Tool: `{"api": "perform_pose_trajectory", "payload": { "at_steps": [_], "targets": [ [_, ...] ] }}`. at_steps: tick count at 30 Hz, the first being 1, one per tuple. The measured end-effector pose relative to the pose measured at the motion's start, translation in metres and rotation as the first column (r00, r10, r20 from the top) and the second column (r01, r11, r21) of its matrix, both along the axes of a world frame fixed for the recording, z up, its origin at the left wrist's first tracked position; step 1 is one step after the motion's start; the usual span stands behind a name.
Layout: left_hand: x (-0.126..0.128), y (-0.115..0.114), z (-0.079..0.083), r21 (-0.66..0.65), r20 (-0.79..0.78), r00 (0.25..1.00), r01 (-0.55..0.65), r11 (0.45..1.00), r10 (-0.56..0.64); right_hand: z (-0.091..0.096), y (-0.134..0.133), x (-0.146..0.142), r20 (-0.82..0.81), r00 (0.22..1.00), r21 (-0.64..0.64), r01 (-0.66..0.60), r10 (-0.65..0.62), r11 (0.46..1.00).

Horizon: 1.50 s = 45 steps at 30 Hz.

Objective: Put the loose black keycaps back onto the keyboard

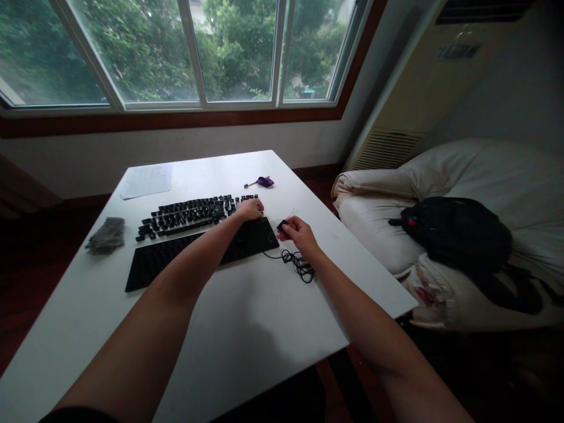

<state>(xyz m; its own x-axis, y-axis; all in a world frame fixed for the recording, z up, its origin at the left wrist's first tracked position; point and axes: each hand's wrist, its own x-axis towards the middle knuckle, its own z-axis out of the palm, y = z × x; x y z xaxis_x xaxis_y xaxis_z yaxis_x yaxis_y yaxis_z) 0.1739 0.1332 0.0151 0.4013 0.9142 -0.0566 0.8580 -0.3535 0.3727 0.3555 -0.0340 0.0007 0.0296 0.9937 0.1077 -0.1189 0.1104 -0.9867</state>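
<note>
My left hand (pixel 250 209) reaches over the right end of rows of loose black keycaps (pixel 189 214), its fingers curled together. Whatever lies between those fingertips is hidden. In my right hand (pixel 300 234) a small black piece (pixel 282 225) is pinched, and thin wires (pixel 294 212) stick out near the fingers; it looks like a wire keycap puller. A black keyboard base (pixel 152 261) lies in front of the keycap rows, partly covered by my left forearm. Its coiled black cable (pixel 302 267) rests just below my right hand.
The white table (pixel 229 364) stands by a window. On it lie a grey crumpled cloth or bag (pixel 106 236), a sheet of paper (pixel 147 181) and a small brush-like tool (pixel 252 184) beside a purple item (pixel 265 182). A black backpack (pixel 458 235) sits on the sofa (pixel 365 202) at right.
</note>
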Motion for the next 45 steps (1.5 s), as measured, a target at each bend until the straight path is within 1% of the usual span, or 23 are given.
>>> {"api": "perform_pose_trajectory", "payload": {
  "at_steps": [3,6,8,13,17,22,25,28,30,31,33,34,36,38,41,43,45],
  "targets": [
    [-0.001,-0.001,0.004,0.013,0.043,0.999,-0.033,0.999,0.032,-0.001,0.000,0.000,0.000,1.000,-0.001,-0.002,0.002,1.000],
    [-0.001,-0.002,0.009,0.068,0.100,0.986,-0.140,0.988,0.132,-0.002,0.000,-0.001,0.002,1.000,-0.007,0.002,-0.002,1.000],
    [0.000,-0.002,0.009,0.110,0.102,0.981,-0.179,0.978,0.168,-0.003,0.000,-0.002,0.003,1.000,-0.014,0.002,-0.002,1.000],
    [0.005,-0.003,0.001,0.169,0.010,0.991,-0.135,0.976,0.135,-0.005,-0.001,-0.007,0.018,1.000,-0.030,-0.011,0.012,0.999],
    [0.013,-0.003,-0.005,0.134,-0.005,0.990,-0.137,0.982,0.139,-0.006,-0.002,-0.008,0.029,0.999,-0.035,-0.012,0.013,0.999],
    [0.014,-0.010,0.001,0.133,0.028,0.991,-0.134,0.982,0.132,-0.005,0.002,-0.001,0.051,0.999,-0.028,0.004,-0.003,1.000],
    [-0.001,-0.026,0.005,0.169,0.080,0.993,-0.100,0.981,0.088,-0.006,0.007,0.008,0.087,0.995,-0.006,0.050,-0.049,0.999],
    [-0.035,-0.053,0.009,0.272,0.149,0.989,-0.031,0.962,-0.010,-0.011,0.011,0.015,0.116,0.981,0.004,0.157,-0.157,0.988],
    [-0.069,-0.074,0.013,0.325,0.169,0.984,0.000,0.946,-0.058,-0.017,0.015,0.018,0.141,0.966,0.008,0.216,-0.215,0.976],
    [-0.089,-0.085,0.015,0.329,0.168,0.984,-0.006,0.944,-0.052,-0.020,0.017,0.019,0.156,0.959,0.006,0.239,-0.237,0.971],
    [-0.135,-0.106,0.019,0.323,0.176,0.984,-0.074,0.943,0.017,-0.027,0.022,0.020,0.194,0.945,-0.018,0.270,-0.262,0.963],
    [-0.159,-0.115,0.020,0.319,0.187,0.980,-0.128,0.939,0.070,-0.029,0.025,0.019,0.219,0.939,-0.035,0.279,-0.265,0.960],
    [-0.210,-0.132,0.021,0.327,0.213,0.960,-0.246,0.912,0.183,-0.033,0.031,0.017,0.274,0.927,-0.063,0.282,-0.255,0.957],
    [-0.262,-0.146,0.018,0.372,0.247,0.920,-0.379,0.847,0.304,-0.035,0.037,0.014,0.330,0.912,-0.065,0.282,-0.246,0.957],
    [-0.333,-0.162,0.006,0.435,0.290,0.849,-0.528,0.729,0.442,-0.034,0.047,0.009,0.447,0.861,-0.058,0.297,-0.242,0.953],
    [-0.371,-0.167,-0.005,0.452,0.297,0.780,-0.623,0.638,0.551,-0.032,0.055,0.007,0.501,0.833,-0.067,0.309,-0.236,0.949],
    [-0.399,-0.167,-0.014,0.464,0.289,0.711,-0.690,0.556,0.641,-0.028,0.065,0.006,0.511,0.829,-0.093,0.315,-0.226,0.945]
  ]
}}
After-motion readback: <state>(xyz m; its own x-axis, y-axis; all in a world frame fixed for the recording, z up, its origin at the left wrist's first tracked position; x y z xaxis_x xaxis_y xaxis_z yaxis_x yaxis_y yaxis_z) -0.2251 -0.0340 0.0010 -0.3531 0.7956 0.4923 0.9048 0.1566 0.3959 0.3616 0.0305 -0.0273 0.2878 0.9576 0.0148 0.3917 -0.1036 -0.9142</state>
